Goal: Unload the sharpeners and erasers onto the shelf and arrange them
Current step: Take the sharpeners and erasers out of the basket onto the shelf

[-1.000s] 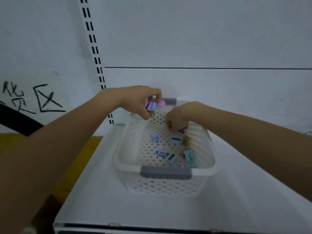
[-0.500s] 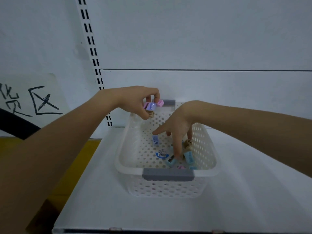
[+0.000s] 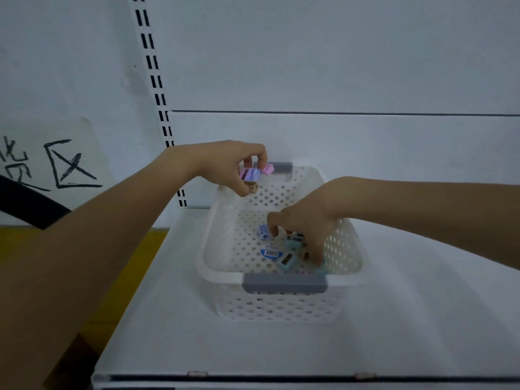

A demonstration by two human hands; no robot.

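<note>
basket (image 3: 208,266): 1 | sharpeners (image 3: 287,261): roughly eleven, some hidden | barcode sticker (image 3: 271,252): 1

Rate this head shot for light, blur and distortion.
Head view: dim, flat, bluish light with no glare. The wide lens slants and bends the slotted upright. The right hand and the blue sharpeners under it in the basket look smeared and soft. The pink sharpeners pinched in the left hand read somewhat crisper.
</note>
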